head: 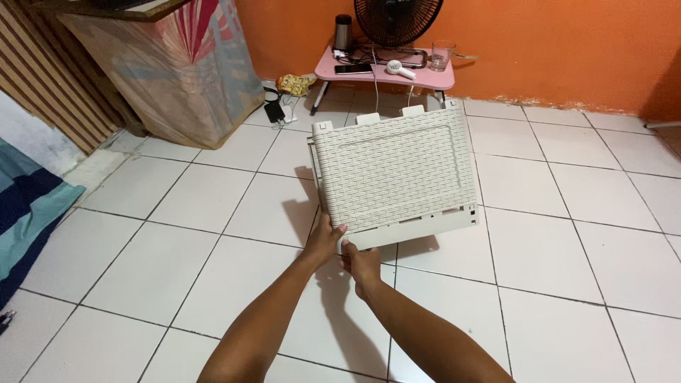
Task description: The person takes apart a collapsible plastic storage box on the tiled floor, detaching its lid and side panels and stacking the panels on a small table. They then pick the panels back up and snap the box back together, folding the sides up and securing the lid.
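- Left hand (325, 241) has its fingers curled closed on the bottom left corner of the white woven panel (394, 170), thumb lying over the front face, fingertips gone behind the edge.
- Right hand (362, 264) sits just beside it, touching the panel's lower rim from underneath, fingers wrapped shut on that rim with the knuckles facing up at the camera.
- Both hands crowd the same corner, nearly touching one another, so the panel hangs out to the right of the grip.
- The panel is held up off the tiled floor (553, 284), in the middle of the view, its woven face turned towards the camera.
- Its long axis runs left to right, tipped a little so the right end rides higher; small tabs stick up along the top edge, and the slotted strip runs along the bottom.
- Both forearms come up from the bottom of the frame and converge, the left from lower left, the right from lower right, wrists close together.
- Beyond the panel, against the orange wall, stands a pink low table (376, 71) carrying a glass (440, 55), with a black fan (397, 20) behind it.
- To the upper left, a cloth-covered box (177, 71); at the far left edge, a blue striped mat (25, 206).
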